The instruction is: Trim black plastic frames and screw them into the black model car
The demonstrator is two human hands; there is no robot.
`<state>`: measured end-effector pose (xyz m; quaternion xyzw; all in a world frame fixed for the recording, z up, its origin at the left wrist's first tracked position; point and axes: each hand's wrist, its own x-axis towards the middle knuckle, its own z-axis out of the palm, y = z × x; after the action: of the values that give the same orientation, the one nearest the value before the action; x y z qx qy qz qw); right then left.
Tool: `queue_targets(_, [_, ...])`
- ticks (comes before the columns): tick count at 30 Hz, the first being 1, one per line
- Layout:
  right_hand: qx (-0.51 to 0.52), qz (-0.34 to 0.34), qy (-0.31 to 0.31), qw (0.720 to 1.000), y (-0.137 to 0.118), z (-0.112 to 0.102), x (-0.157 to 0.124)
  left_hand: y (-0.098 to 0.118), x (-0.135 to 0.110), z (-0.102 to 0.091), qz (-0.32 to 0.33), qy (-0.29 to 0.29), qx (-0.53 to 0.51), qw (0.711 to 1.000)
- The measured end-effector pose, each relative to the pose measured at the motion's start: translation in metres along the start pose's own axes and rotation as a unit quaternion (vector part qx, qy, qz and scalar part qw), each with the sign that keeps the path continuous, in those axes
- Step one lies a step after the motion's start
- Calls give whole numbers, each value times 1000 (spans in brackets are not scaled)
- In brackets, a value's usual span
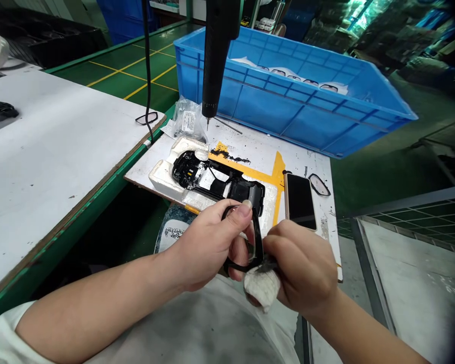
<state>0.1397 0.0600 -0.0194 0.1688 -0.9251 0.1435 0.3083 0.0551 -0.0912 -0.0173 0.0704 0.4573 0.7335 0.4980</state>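
Note:
Low in front of me, my left hand [227,232] pinches a black plastic frame [258,237] with an open middle, the thumb on its upper edge. My right hand [303,263] is closed at the frame's right side, with a white cloth [262,287], smudged dark, bunched at its fingers. Whether those fingers also grip the frame is hidden. Just beyond the hands, a long black plastic part [216,182] rests in a white foam cradle [167,179] on the board. A black electric screwdriver [214,60] hangs tip down above the cradle's far side.
A blue crate [288,108] with wrapped pieces stands at the back. On the board lie small black screws [231,155], a plastic bag [189,121], a phone [301,201] and a dark-rimmed clear piece [319,185]. A white table [60,151] is at left.

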Motion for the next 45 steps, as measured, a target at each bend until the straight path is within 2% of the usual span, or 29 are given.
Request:
queue_targets(3, [-14, 43, -9, 999, 0, -1, 1, 1, -2, 0, 1, -10, 2, 1000])
queue_targets(7, [7, -3, -13, 1000, -2, -3, 2, 1, -2, -1, 3, -2, 5, 1000])
queue_targets(10, [12, 34, -1, 999, -2, -2, 1, -2, -2, -1, 13, -12, -3, 1000])
queue_targets(12, [16, 55, -14, 998, -3, -1, 0, -6, -1, -1, 31, -7, -15, 999])
queue_targets(16, [38, 26, -20, 999, -4, -1, -1, -15, 0, -1, 59, -2, -61, 996])
queue_targets(19, [20, 61, -18, 998, -5, -2, 1, -18, 1, 0, 55, -16, -89, 994])
queue_targets(23, [6, 11, -30, 999, -6, -4, 4, -17, 1, 3, 62, 7, -86, 994])
queue_targets(24, [9, 5, -25, 1000, -6, -4, 4, -16, 1, 4, 62, 7, -88, 994])
queue_targets(28, [19, 55, -16, 998, -5, -4, 3, -16, 2, 7, 61, 7, -100, 993])
queue_targets(32, [20, 1, -26, 999, -4, -4, 1, -18, 3, 6, 52, 13, -98, 994])
queue_targets(37, [17, 31, -14, 999, 1, -3, -1, -16, 2, 7, 47, 29, -99, 994])
queue_targets(41, [18, -13, -20, 1000, 2, -2, -2, -13, 0, 12, 19, 42, -115, 992])
queue_targets(45, [-6, 38, -13, 999, 2, -2, -1, -12, -1, 15, -2, 44, -131, 990])
